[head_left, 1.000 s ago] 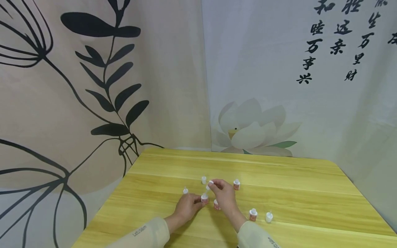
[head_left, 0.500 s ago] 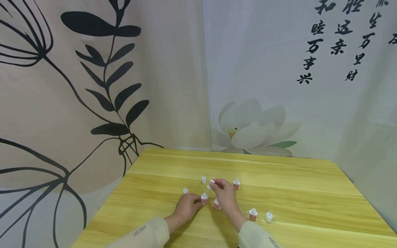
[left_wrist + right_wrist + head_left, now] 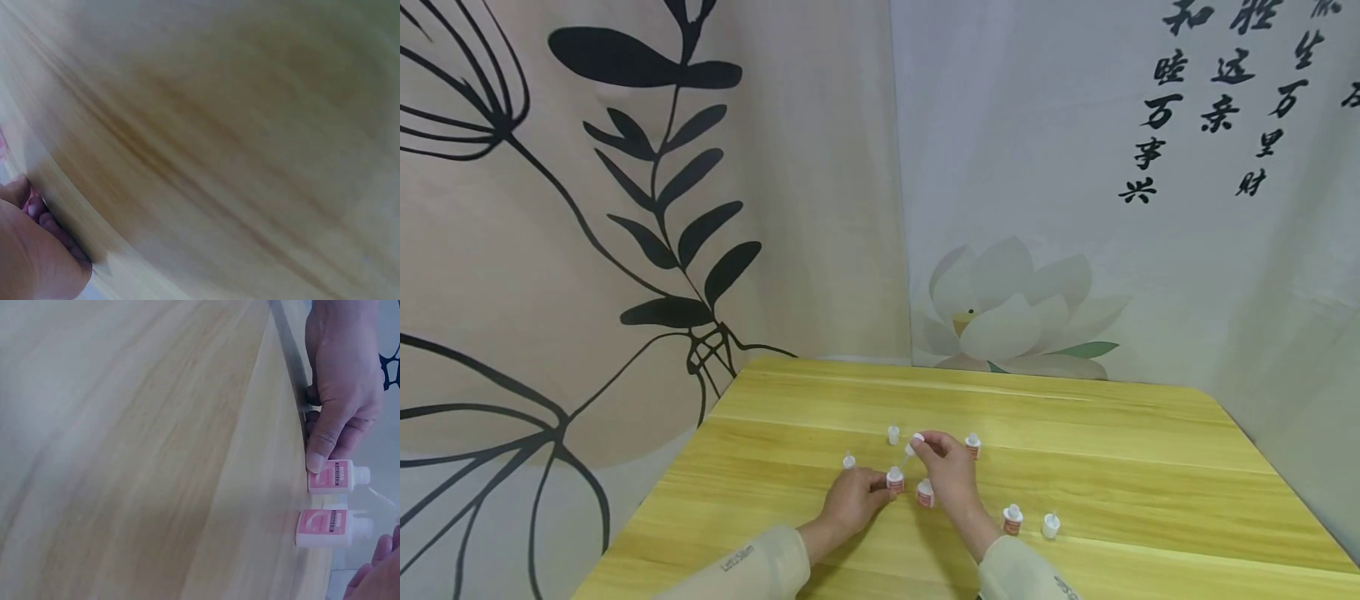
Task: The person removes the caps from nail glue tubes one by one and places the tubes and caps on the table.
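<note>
My left hand (image 3: 852, 503) pinches a small white bottle (image 3: 894, 481) with a pink label, upright on the table; its narrow neck is uncapped. Just above and right of that neck, my right hand (image 3: 950, 472) pinches a white cap (image 3: 917, 439) whose thin stem points down toward the bottle. In the right wrist view, the left thumb presses on the label of the held bottle (image 3: 329, 476), and a second bottle (image 3: 322, 527) stands beside it. That second bottle (image 3: 925, 493) sits under the right hand in the head view. Curled left fingers (image 3: 56, 234) show at the left wrist view's edge.
Behind the hands stand a white cap (image 3: 892, 435) and a labelled bottle (image 3: 973, 446). Another cap (image 3: 848, 461) is near the left knuckles. Right of the right forearm are a bottle (image 3: 1012, 519) and a cap (image 3: 1051, 525) on the wooden table (image 3: 1150, 467).
The right hand has shifted slightly to the right and up with the cap, and more of the stem shows above the bottle neck. The left hand and its bottle stay in place.
</note>
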A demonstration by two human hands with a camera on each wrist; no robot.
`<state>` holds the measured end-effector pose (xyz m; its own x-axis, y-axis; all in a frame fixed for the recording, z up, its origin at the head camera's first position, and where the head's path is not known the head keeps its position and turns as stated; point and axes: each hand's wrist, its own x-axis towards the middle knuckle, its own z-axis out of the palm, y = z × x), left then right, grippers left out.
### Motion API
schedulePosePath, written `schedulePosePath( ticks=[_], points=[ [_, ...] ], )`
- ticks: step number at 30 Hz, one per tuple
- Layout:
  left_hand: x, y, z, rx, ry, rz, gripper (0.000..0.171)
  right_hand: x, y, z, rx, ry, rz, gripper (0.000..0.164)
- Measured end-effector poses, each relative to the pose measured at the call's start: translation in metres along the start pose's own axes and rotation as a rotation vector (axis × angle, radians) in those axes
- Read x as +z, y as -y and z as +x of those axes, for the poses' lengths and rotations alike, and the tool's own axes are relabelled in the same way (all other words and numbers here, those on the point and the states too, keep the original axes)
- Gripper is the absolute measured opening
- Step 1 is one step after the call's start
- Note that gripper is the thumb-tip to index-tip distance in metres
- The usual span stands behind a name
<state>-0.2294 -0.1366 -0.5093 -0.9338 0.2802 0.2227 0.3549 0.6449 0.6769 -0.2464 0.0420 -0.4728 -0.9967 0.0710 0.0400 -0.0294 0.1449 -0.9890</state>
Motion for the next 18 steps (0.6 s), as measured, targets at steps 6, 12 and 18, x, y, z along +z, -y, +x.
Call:
schedulePosePath(
  ticks=[6,12,18],
  points=[
    [-0.0005,-0.0013,-0.0006,0.004,0.002,-0.005,0.013,-0.0017,0.0006,0.0004,0.011,-0.012,0.042,0.029],
    [-0.0012,-0.0027,-0.0008,0.005,0.004,-0.01,0.013,-0.0035,0.0028,-0.0002,0.035,-0.027,0.059,0.033],
    [-0.0016,-0.0034,-0.0008,0.007,0.01,-0.024,0.013,-0.0047,0.0024,0.0013,0.035,-0.037,0.088,0.034]
  ],
)
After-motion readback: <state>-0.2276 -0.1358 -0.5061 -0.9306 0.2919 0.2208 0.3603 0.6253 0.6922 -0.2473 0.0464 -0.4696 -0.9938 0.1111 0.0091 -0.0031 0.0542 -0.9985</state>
